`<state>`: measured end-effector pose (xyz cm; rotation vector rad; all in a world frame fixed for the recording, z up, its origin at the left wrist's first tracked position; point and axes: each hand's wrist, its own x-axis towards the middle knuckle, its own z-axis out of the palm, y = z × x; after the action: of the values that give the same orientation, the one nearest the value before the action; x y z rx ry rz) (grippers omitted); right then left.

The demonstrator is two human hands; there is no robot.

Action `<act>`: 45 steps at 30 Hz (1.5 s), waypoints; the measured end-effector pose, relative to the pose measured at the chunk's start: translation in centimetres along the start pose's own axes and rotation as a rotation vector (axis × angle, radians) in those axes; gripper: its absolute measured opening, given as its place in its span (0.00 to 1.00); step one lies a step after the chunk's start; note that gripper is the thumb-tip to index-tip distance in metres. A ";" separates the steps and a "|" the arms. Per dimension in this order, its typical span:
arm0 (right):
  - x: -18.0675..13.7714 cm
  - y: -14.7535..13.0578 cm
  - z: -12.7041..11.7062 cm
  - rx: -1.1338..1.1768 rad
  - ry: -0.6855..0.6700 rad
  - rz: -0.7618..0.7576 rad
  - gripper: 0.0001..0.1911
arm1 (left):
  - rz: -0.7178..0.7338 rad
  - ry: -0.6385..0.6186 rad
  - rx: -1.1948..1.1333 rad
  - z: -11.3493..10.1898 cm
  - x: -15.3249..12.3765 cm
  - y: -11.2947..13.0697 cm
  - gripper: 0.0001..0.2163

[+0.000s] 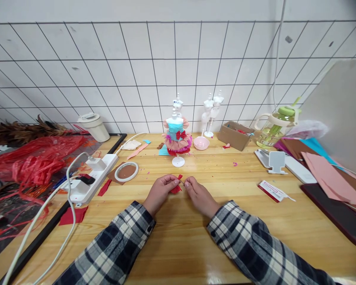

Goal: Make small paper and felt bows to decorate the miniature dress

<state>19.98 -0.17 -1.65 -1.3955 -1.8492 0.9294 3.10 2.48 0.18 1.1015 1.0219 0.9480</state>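
My left hand (164, 192) is closed in a pinch on a small piece of red crepe paper (176, 190), which is gathered and sticks out above and below the fingertips. Just to its right, my right hand (199, 196) is also pinched, its fingertips near the paper on something thin and dark that I cannot make out. Behind both hands stands a small white dress-form mannequin (174, 118) in a blue bodice and layered pink and red ruffled skirt, with a red bow (180, 135) at the waist.
At left are a white power strip (99, 178) with cords, a tape roll (126, 171) and red paper scraps (73, 216). Bare mannequins (215, 109), a pink bowl (201, 143), a cardboard box (236, 135) and a jug (277, 126) stand behind. Pink paper (332, 178) lies right.
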 end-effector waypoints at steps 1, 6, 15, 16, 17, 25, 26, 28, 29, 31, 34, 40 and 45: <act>0.0 0.0 0.0 0.009 0.005 -0.006 0.13 | -0.003 -0.002 -0.011 -0.1 0.1 -0.1 0.14; 0.0 0.1 0.0 0.045 -0.013 -0.018 0.13 | -0.014 -0.020 0.002 -0.2 0.2 -0.1 0.15; 0.3 0.6 0.4 0.089 -0.003 -0.017 0.13 | 0.002 -0.072 0.068 0.1 0.1 -0.3 0.16; 0.3 0.6 0.4 0.111 -0.006 -0.011 0.13 | 0.003 -0.071 0.068 0.1 0.1 -0.3 0.16; 0.4 0.7 0.5 0.133 -0.007 -0.003 0.14 | 0.004 -0.070 0.068 0.1 0.1 -0.3 0.16; 0.4 1.0 0.5 0.189 0.019 0.025 0.13 | -0.003 -0.088 0.083 -0.1 0.3 -0.4 0.17; 0.5 1.0 0.5 0.195 0.020 0.032 0.13 | -0.004 -0.088 0.085 -0.1 0.3 -0.4 0.17; 0.5 0.9 0.4 0.204 0.026 0.049 0.13 | -0.005 -0.087 0.090 -0.1 0.3 -0.3 0.17; 0.5 0.8 0.3 0.207 0.030 0.055 0.13 | -0.005 -0.085 0.094 -0.1 0.3 -0.3 0.17; 0.5 0.7 0.2 0.212 0.037 0.058 0.13 | -0.001 -0.083 0.106 -0.1 0.3 -0.2 0.17; 0.5 0.5 0.0 0.226 0.049 0.063 0.13 | 0.010 -0.081 0.131 -0.1 0.3 -0.2 0.18; 0.5 0.5 -0.5 0.276 0.066 0.069 0.16 | 0.017 -0.075 0.153 -0.2 0.3 -0.3 0.18; 0.6 0.2 -0.8 0.284 0.086 0.016 0.16 | 0.062 -0.138 0.255 -0.2 0.2 -0.1 0.17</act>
<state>20.62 0.62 -1.36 -1.2561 -1.5741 1.0758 2.96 2.67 0.04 1.3979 1.0182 0.7931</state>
